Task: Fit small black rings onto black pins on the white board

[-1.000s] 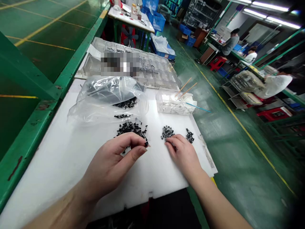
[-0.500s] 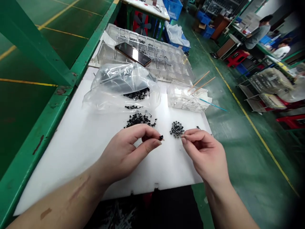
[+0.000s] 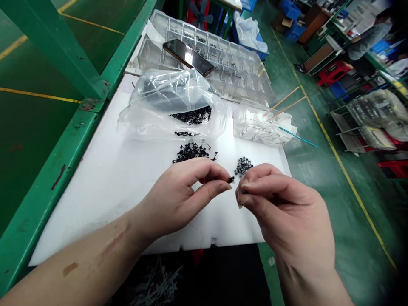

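Note:
My left hand (image 3: 183, 193) pinches a small black part (image 3: 230, 180) between thumb and forefinger above the white work surface (image 3: 108, 182). My right hand (image 3: 280, 208) is raised close to it, fingertips pressed together in a pinch; what it holds is too small to name. The two pinches nearly meet. Just behind them lie a pile of black stemmed parts (image 3: 191, 152) and a small heap of dark ring-shaped pieces (image 3: 243, 165).
A clear plastic bag (image 3: 172, 106) with more black parts lies behind the piles. A clear box (image 3: 259, 125) holding thin sticks stands at the right. Clear compartment trays (image 3: 229, 63) with a phone (image 3: 188, 57) on top sit at the back. A green frame (image 3: 63, 157) borders the left.
My right hand left the ring heap on the surface and rose toward my left hand's pinch. The view tilted down and nearer.

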Tool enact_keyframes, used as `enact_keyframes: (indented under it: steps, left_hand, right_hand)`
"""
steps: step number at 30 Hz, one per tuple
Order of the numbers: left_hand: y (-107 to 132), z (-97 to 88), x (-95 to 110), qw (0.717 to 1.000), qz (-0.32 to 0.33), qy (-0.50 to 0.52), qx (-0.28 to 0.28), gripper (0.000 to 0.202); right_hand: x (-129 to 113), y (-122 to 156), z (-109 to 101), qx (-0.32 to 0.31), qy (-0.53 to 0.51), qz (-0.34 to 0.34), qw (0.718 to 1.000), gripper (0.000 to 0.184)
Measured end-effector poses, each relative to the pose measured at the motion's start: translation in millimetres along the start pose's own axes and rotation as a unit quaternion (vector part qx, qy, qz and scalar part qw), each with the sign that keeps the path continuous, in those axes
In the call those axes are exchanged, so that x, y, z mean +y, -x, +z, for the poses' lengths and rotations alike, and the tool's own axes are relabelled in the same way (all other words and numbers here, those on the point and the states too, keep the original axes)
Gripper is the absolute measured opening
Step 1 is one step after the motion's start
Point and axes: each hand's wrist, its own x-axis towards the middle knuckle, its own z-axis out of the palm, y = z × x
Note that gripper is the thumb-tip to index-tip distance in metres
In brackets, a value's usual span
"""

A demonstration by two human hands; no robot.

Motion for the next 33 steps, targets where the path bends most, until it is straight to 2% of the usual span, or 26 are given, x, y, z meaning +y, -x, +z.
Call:
enact_keyframes:
  steps: [8, 16, 19, 22, 24, 29, 33]
  left_hand:
    - [-1, 0.1, 2, 0.999, 0.045, -0.016, -0.015, 0.010]
    - [0, 1.8, -3, 0.997, 0.068, -0.029, -0.009, 0.012]
    - [2, 2.5, -4, 0.997, 0.069, -0.044, 0.008, 0.014]
    - [3, 3.2, -4, 0.993, 0.079, -0.082, 0.025, 0.015]
    - [4, 3.6, -4, 0.990, 0.087, -0.105, 0.034, 0.014]
    - [3, 1.7, -3, 0.994, 0.039, -0.099, 0.031, 0.010]
    - [4, -0.4, -2, 0.997, 0.018, -0.068, 0.029, 0.015]
  right_hand:
    - [0, -5, 6, -0.030, -0.031, 0.023, 0.999, 0.021]
    - [5, -9, 5, -0.023, -0.038, 0.052, 0.998, 0.028]
    - [5, -6, 4, -0.013, 0.048, 0.013, 0.999, 0.024]
    - [7, 0, 5, -0.001, 0.169, -0.069, 0.983, 0.026]
    - [9, 3, 5, -0.004, 0.200, -0.098, 0.975, 0.028]
    - [16, 6, 6, 0.009, 0.173, -0.150, 0.973, 0.027]
    - [15, 8, 6, 0.003, 0.108, -0.131, 0.985, 0.021]
